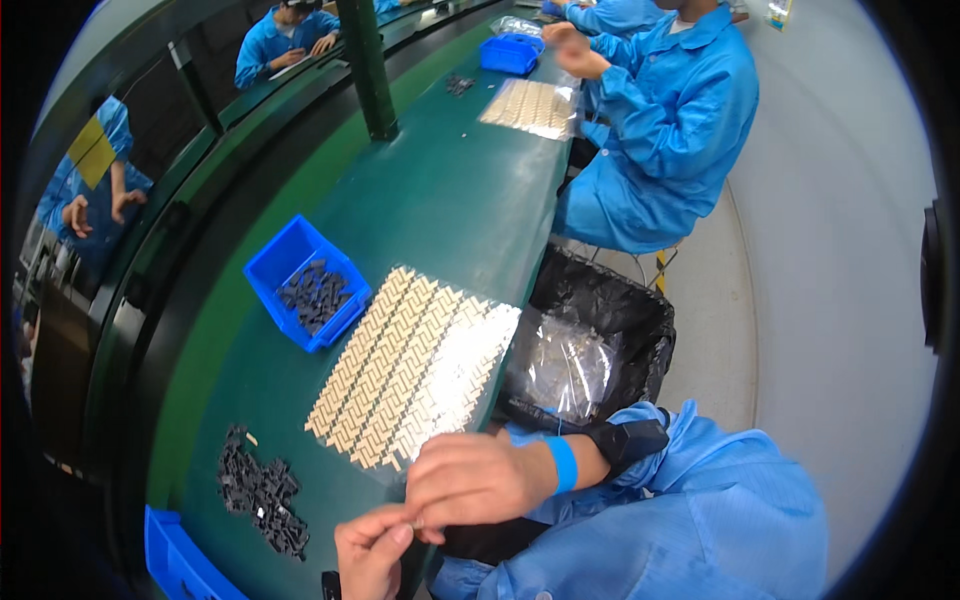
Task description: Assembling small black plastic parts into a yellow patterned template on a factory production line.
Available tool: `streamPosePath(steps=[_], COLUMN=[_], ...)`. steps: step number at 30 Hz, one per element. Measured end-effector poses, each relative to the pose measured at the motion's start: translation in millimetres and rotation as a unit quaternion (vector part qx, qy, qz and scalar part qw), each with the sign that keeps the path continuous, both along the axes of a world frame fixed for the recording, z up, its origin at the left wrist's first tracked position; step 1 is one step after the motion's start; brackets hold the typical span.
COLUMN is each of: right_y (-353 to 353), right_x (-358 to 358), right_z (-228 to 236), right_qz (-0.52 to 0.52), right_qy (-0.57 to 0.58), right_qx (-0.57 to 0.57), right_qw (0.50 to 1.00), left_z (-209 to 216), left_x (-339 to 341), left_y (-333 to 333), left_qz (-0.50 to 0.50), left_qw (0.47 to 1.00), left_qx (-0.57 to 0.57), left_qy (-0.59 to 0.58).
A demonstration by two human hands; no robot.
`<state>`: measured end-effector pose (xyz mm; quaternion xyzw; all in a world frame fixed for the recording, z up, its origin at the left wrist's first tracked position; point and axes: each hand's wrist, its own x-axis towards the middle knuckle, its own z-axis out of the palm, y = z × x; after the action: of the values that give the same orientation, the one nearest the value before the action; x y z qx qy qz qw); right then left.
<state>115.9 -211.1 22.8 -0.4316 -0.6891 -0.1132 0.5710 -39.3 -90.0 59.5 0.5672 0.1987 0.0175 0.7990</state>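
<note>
My left hand and my right hand meet at the near edge of the green table. Fingers and thumbs of both are pinched together around something tiny, mostly hidden by the fingertips; its kind cannot be made out. Just beyond them lies a clear sheet with slanted rows of small tan pieces, glare covering its right part. A loose pile of small black pieces sits to the left of my hands. Farther off, a blue bin contains more such black pieces.
A black-lined waste box with clear plastic film stands right of the table. Another blue bin is at the lower left. Up the table a co-worker sits by a second sheet. A dark green post rises at the back.
</note>
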Motion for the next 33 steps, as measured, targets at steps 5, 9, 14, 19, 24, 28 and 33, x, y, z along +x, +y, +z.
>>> streamPosePath(steps=[5,9,14,19,24,28,33], right_y=[-5.6,-17.7,-16.4,-12.7,-14.3,-19.7,-43.1], right_x=[-5.9,9.4,1.5,-7.4,-13.6,-11.0,24.3], right_z=[2.6,3.3,8.1,0.7,2.6,2.2,6.1], right_qz=[0.03,-0.016,-0.018,0.022,0.01,0.029,-0.103], right_qy=[0.008,0.028,0.04,0.108,0.124,0.138,0.177], right_qx=[0.022,-0.048,-0.11,-0.15,-0.171,-0.208,-0.298], right_qw=[0.999,0.998,0.993,0.983,0.977,0.968,0.932], left_z=[1.8,-12.0,-8.9,-13.2,-11.3,-14.5,-20.5], left_x=[-12.5,2.6,-2.1,-8.7,-7.1,-8.2,-13.6], left_y=[-11.5,-16.6,-38.3,-41.7,-36.7,-34.2,-29.3], left_qz=[0.001,0.038,0.132,0.152,0.105,0.084,0.103], left_qw=[0.991,0.998,0.981,0.944,0.861,0.878,0.983], left_qx=[-0.135,-0.031,0.123,0.284,0.488,0.458,0.123], left_qy=[0.009,-0.027,-0.069,-0.07,-0.103,-0.111,-0.083])
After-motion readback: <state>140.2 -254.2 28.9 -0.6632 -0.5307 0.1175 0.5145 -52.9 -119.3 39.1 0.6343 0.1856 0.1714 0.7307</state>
